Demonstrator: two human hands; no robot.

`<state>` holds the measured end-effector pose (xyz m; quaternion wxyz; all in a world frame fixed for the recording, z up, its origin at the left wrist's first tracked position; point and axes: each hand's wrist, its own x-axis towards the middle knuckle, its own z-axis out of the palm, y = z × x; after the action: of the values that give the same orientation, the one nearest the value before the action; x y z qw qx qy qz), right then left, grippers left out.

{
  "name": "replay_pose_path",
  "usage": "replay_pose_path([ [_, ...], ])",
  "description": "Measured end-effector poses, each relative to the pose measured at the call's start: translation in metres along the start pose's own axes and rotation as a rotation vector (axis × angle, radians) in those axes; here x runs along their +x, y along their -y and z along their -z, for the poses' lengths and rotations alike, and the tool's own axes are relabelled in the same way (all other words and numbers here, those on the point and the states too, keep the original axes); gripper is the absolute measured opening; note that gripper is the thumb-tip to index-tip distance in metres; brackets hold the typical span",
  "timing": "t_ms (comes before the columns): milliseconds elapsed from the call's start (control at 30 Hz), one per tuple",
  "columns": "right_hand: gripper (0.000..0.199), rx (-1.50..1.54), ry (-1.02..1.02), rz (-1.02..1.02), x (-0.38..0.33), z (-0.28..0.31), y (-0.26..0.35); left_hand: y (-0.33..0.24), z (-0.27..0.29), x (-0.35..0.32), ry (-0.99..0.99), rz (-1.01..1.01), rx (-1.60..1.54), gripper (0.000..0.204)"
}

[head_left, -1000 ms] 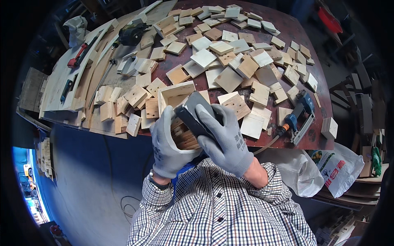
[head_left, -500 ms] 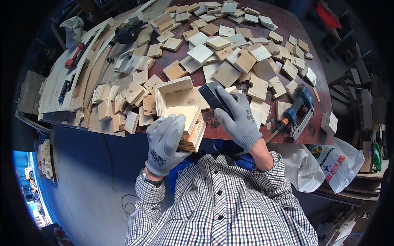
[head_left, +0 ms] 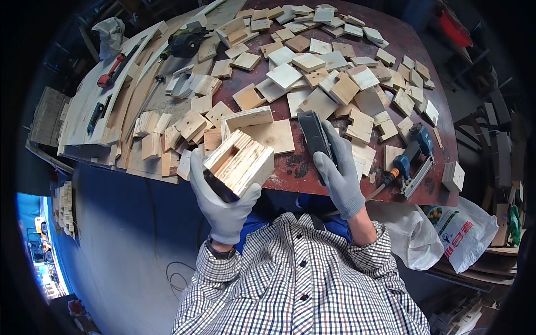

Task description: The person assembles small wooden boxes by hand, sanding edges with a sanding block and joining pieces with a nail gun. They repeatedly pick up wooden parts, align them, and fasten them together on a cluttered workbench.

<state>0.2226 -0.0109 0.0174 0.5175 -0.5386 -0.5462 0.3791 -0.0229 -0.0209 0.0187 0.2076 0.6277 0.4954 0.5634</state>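
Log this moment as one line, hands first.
Left hand: holding notched wood stack | Right hand: holding dark oblong block, apart from stack | Red tabletop: loose wood pieces, blue nail gun at right

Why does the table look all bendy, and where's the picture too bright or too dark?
In the head view, the table bends because a wide fisheye lens curves straight edges; in that view, the corners go black, the opening at far left glares, and the floor darkens toward the table; there too, the wooden piece looks fairly clear.
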Motion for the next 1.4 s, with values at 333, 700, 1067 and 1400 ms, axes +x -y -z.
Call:
replay_pose_path([
  [333, 0.072, -0.683, 0.073, 0.53, -0.033, -0.024, 0.018, 0.012, -0.035, -0.006, 0.104, 0.984, -1.159, 0.06],
  [700, 0.075, -0.346, -0.038, 0.575, 0.009, -0.004, 0.019, -0.002, -0.036, 0.015, 0.13, 0.941, -1.286, 0.083],
  [1067, 0.072, -0.367, -0.096, 0.376, 0.017, -0.039, -0.005, 0.01, -0.037, 0.005, 0.066, 1.051, -1.706, 0.08],
  [1400, 0.068, -0.448, -0.103, 0.377, 0.032, -0.018, -0.012, 0.003, -0.037, 0.014, 0.038, 1.074, -1.87, 0.077],
])
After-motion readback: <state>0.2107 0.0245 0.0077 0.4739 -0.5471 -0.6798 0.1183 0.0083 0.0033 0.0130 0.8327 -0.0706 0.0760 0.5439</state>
